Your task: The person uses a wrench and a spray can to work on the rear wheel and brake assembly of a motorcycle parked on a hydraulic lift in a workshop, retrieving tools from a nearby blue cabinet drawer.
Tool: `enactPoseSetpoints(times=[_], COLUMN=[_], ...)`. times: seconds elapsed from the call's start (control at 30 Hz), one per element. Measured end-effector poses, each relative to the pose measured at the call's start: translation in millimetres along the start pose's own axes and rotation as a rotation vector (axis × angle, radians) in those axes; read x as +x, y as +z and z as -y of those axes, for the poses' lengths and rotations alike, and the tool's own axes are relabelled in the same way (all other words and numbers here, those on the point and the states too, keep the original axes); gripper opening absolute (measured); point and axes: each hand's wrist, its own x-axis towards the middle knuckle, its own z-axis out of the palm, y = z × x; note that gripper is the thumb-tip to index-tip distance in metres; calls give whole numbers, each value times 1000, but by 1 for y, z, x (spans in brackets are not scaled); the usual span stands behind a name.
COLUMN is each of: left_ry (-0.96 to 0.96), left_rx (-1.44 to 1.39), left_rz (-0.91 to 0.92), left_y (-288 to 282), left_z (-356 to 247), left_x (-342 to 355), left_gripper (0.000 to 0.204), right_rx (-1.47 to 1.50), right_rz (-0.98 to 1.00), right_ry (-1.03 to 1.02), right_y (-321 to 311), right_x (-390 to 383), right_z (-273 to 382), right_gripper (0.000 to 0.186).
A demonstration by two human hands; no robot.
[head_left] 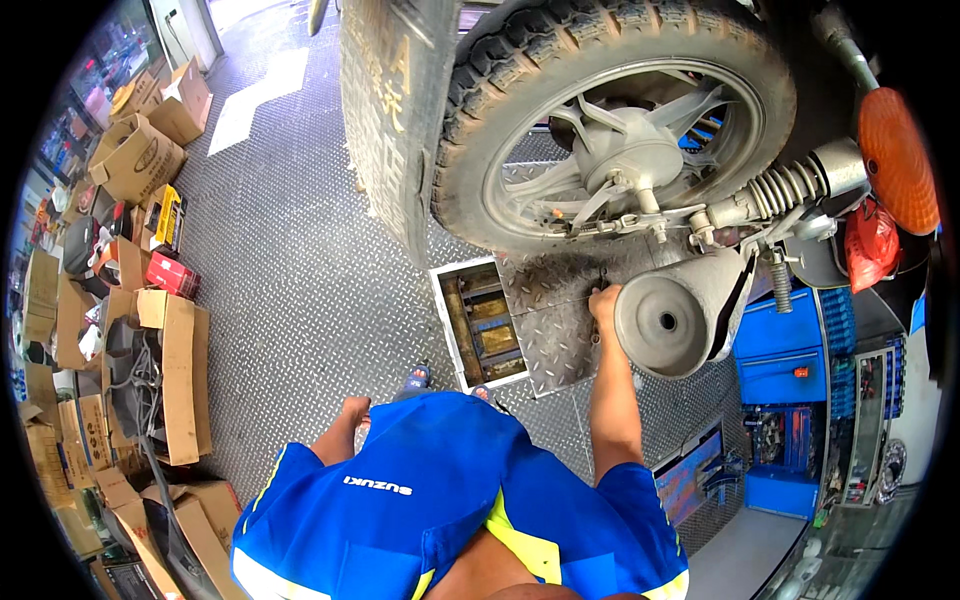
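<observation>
Firstly, right hand (pixel 604 304): fingers curled, just beside the grey muffler (pixel 668 322); whether clamped on anything cannot be told. Left hand (pixel 354 409): near the blue jacket (pixel 430 465), well apart from the right; finger state unclear. Muffler: right of centre, near the rear wheel (pixel 625 145). Also: coil-spring shock absorber (pixel 778 193), orange lens (pixel 898 160), framed floor recess (pixel 447 322), cardboard boxes (pixel 138 162) at left.
</observation>
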Motion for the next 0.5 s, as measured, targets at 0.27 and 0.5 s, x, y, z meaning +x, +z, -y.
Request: enactPoseSetpoints(times=[0.27,0.5], left_ry=[-98,-129], left_rx=[-356,-227], left_rz=[-76,5], left_y=[-8,-2], left_z=[-7,11], left_x=[16,25], left_gripper=[30,27], right_rx=[293,1718], right_rz=[35,656], right_ry=[-284,-296], right_y=[-48,-138], right_x=[-29,-69], right_z=[9,48], right_gripper=[28,17])
